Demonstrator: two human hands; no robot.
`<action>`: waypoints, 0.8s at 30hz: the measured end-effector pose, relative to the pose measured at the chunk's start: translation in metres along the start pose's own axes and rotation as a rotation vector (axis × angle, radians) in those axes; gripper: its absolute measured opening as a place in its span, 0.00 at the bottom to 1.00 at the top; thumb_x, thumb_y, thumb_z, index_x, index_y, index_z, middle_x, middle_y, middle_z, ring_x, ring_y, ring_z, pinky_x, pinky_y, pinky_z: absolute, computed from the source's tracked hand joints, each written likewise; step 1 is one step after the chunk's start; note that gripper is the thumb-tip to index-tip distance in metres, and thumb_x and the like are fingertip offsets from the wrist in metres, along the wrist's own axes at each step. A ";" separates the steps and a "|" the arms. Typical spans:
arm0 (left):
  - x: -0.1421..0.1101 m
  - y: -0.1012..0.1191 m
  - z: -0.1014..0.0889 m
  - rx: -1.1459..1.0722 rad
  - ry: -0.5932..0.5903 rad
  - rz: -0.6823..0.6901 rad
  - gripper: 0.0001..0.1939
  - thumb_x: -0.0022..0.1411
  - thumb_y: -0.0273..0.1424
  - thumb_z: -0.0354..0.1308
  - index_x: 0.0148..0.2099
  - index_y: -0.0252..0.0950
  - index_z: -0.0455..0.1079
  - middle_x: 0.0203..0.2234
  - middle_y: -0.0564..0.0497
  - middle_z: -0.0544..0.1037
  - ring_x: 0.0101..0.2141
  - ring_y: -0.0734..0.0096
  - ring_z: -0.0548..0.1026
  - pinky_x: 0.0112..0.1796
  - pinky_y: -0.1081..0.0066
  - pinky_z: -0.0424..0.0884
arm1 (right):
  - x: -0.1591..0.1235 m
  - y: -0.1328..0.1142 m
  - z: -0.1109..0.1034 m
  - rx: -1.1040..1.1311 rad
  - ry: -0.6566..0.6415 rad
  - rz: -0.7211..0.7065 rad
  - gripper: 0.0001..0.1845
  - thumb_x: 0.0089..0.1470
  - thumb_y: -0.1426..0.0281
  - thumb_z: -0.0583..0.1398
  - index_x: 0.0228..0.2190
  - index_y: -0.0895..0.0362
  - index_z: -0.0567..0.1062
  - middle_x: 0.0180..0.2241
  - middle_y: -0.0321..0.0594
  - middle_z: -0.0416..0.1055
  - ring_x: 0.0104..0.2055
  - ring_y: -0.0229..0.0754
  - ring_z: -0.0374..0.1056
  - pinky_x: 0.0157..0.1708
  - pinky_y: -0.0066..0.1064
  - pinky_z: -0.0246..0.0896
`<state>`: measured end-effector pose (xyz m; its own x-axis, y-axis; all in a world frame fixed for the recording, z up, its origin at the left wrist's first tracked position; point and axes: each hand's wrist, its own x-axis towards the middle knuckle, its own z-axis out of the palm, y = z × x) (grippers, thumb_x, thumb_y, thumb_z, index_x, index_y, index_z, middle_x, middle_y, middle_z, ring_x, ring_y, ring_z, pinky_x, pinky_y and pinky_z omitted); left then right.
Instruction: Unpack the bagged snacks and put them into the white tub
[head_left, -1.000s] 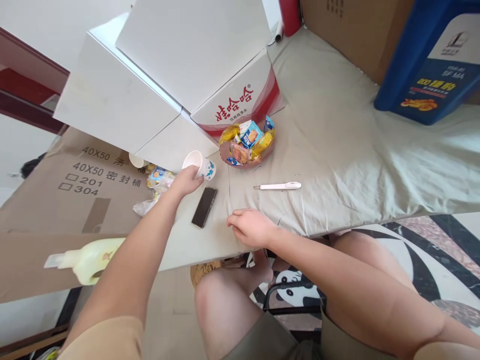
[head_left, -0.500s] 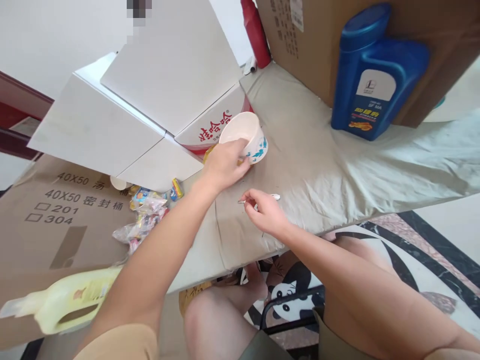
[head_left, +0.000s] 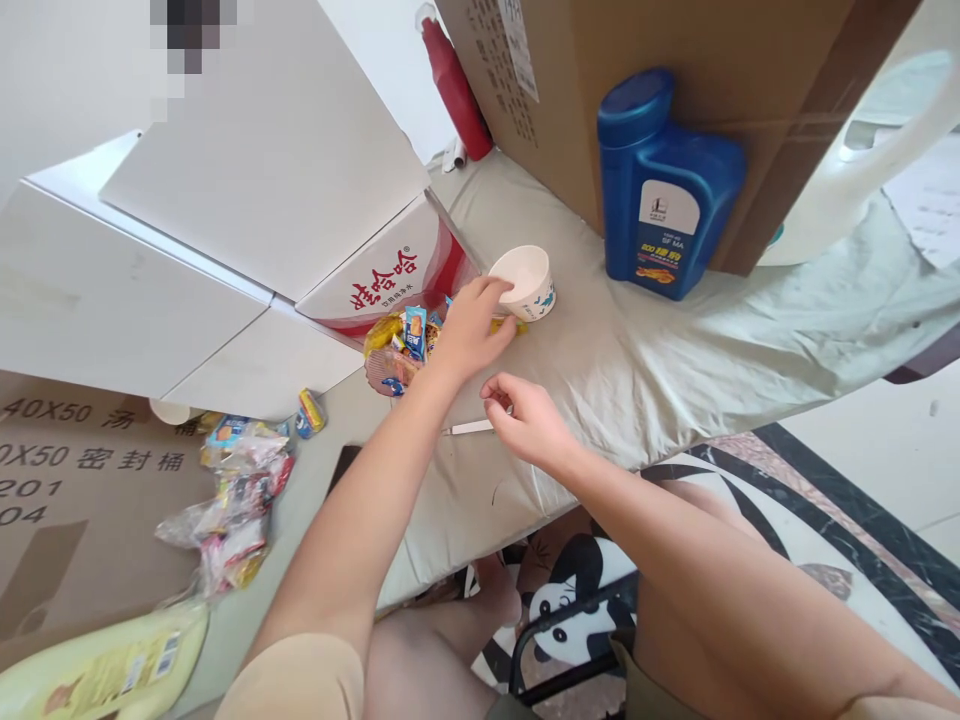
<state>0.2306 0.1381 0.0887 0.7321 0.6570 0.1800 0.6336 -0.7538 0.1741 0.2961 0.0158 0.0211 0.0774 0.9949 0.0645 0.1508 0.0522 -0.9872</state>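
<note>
A white paper bowl [head_left: 531,298] with blue leaf prints stands upright on the cloth-covered table. My left hand [head_left: 474,330] is at its left side, fingers apart, with the fingertips at or just off the rim. Something yellow shows partly below the bowl, behind my thumb. Nearer to me is my right hand [head_left: 529,415], its fingers curled in a pinch; whatever sits between the fingertips is hidden. A slim white object [head_left: 471,427] lies on the cloth beside it, partly covered by that hand. Left of my left hand is a clear ribbed dish [head_left: 379,372] of wrapped snacks [head_left: 415,330].
White cartons [head_left: 255,200] stand at the left. A blue oil jug [head_left: 667,200] and a brown box [head_left: 555,110] are at the back right, a red bottle [head_left: 457,90] behind. Plastic-wrapped packets [head_left: 240,500] and a yellow detergent bottle [head_left: 112,660] lie at the left.
The view has shifted to the right. My left hand has drawn back from inside the bowl, which now stands more upright. The snack dish has come into sight from behind my left arm.
</note>
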 end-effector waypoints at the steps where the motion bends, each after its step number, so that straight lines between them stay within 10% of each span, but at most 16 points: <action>1: -0.021 0.000 0.000 -0.052 0.063 -0.011 0.15 0.61 0.28 0.52 0.51 0.37 0.69 0.51 0.44 0.75 0.54 0.58 0.71 0.55 0.59 0.65 | 0.000 0.001 -0.003 0.011 0.001 -0.005 0.07 0.52 0.71 0.53 0.32 0.55 0.71 0.29 0.36 0.72 0.30 0.38 0.65 0.32 0.29 0.56; 10: -0.224 -0.010 0.048 -0.373 0.283 -0.469 0.05 0.62 0.29 0.51 0.35 0.40 0.69 0.30 0.51 0.76 0.34 0.66 0.76 0.38 0.64 0.73 | -0.008 0.027 -0.021 -0.183 0.125 0.042 0.09 0.52 0.67 0.54 0.33 0.55 0.72 0.29 0.37 0.72 0.30 0.40 0.66 0.32 0.31 0.60; 20: -0.237 -0.031 0.047 -0.524 0.366 -0.347 0.06 0.60 0.24 0.51 0.34 0.39 0.68 0.28 0.51 0.75 0.32 0.70 0.74 0.37 0.70 0.69 | 0.043 0.008 0.010 -0.942 0.141 -0.081 0.33 0.53 0.67 0.56 0.61 0.57 0.62 0.62 0.56 0.62 0.39 0.46 0.73 0.46 0.43 0.66; 24: -0.237 -0.039 0.044 -0.630 0.427 -0.376 0.06 0.60 0.24 0.51 0.33 0.39 0.67 0.28 0.52 0.75 0.31 0.71 0.73 0.36 0.70 0.67 | 0.078 -0.010 0.019 -1.316 0.022 0.041 0.32 0.56 0.64 0.57 0.62 0.54 0.63 0.59 0.55 0.68 0.48 0.58 0.72 0.42 0.45 0.65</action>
<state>0.0434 0.0110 -0.0036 0.2635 0.9064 0.3301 0.4652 -0.4192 0.7796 0.2822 0.0944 0.0333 0.1186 0.9915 0.0531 0.9876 -0.1123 -0.1100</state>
